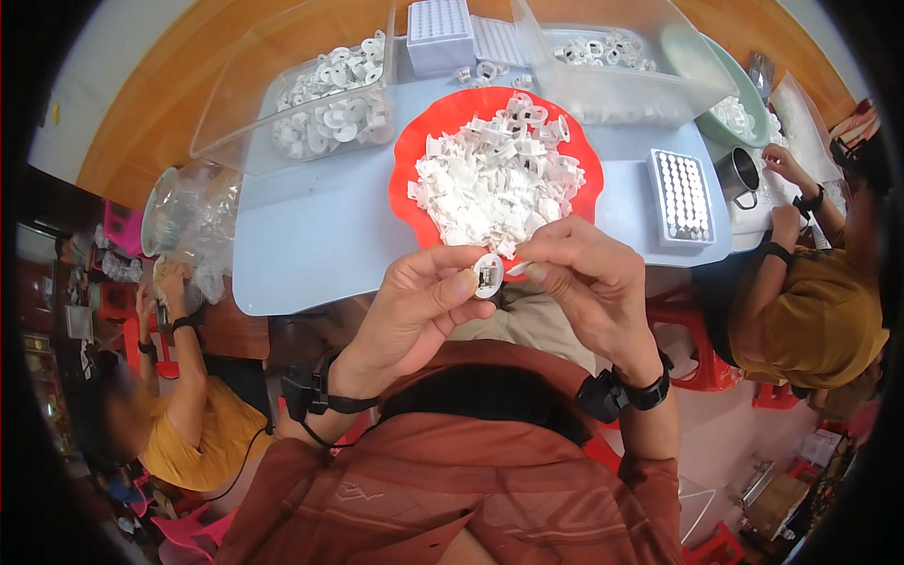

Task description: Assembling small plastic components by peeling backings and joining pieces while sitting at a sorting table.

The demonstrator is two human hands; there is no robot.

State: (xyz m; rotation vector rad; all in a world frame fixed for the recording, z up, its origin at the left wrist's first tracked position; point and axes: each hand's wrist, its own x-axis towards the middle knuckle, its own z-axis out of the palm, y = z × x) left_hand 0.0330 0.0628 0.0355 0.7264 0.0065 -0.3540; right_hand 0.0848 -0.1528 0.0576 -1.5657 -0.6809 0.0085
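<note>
Left hand [419,301]: fingers and thumb pinched on a small round white plastic disc [488,276] with a dark inset at its centre, held above the person's lap, just below the near rim of the red tray.

Right hand [589,273]: fingertips drawn together on a small white plastic piece [517,269], its tip touching or almost touching the disc's right edge; which cannot be told.

Red tray [411,155]: scalloped rim, sits mid-table on the pale blue table [311,245]. Holds a heap of small white plastic clips [494,179].

Clear bin, left [235,113]: rectangular, tilted toward the person. Holds round white discs [330,94] piled at its right end.

Clear bin, right [612,94]: behind the tray. Holds a shallower layer of ring-like white parts [603,49].

White gridded block [440,33]: between the two bins at the far edge; a flat gridded sheet lies just beside it.

Grey gridded tray [682,196]: right of the red tray; rows of small round white items fill its cells.

Green bowl [744,94]: far right, holding white parts. A metal cup [737,174] stands near it.

Clear plastic bag [188,221]: at the table's left corner; contents unclear.

Other people: one in a yellow shirt at each side, their hands at their own work.
</note>
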